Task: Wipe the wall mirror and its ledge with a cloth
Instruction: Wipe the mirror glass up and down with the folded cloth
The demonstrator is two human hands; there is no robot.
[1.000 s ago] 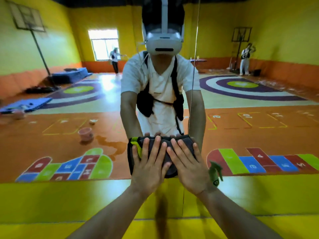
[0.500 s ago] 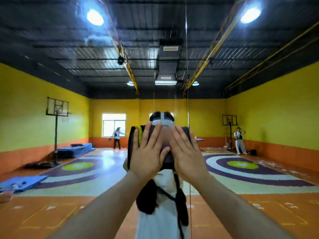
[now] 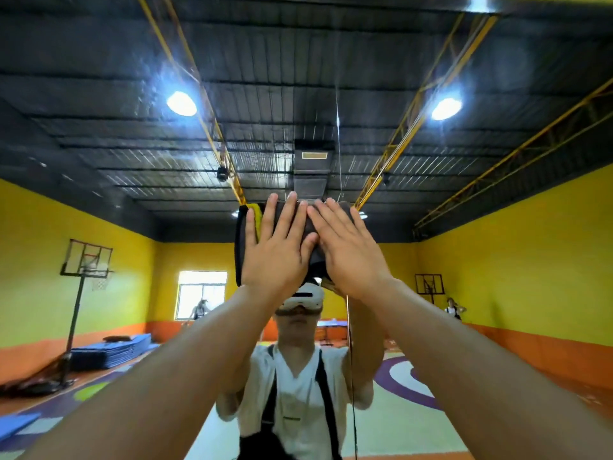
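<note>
The mirror (image 3: 99, 161) glass is free above and on both sides of the cloth (image 3: 242, 250); only a thin vertical seam (image 3: 338, 127) crosses it, running behind the right hand (image 3: 351, 257).

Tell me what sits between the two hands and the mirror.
The dark cloth: the left hand and the right hand press it flat against the mirror, as the head view shows.

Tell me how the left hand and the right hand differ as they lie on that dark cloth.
The left hand points its fingers nearly straight up; the right hand leans them inward, up and to the left. The left hand lies beside the cloth's yellow edge, with dark cloth showing beside it; the right hand hides most of the cloth's right side. Both are flat, fingers straight, pressing the cloth on the mirror.
</note>
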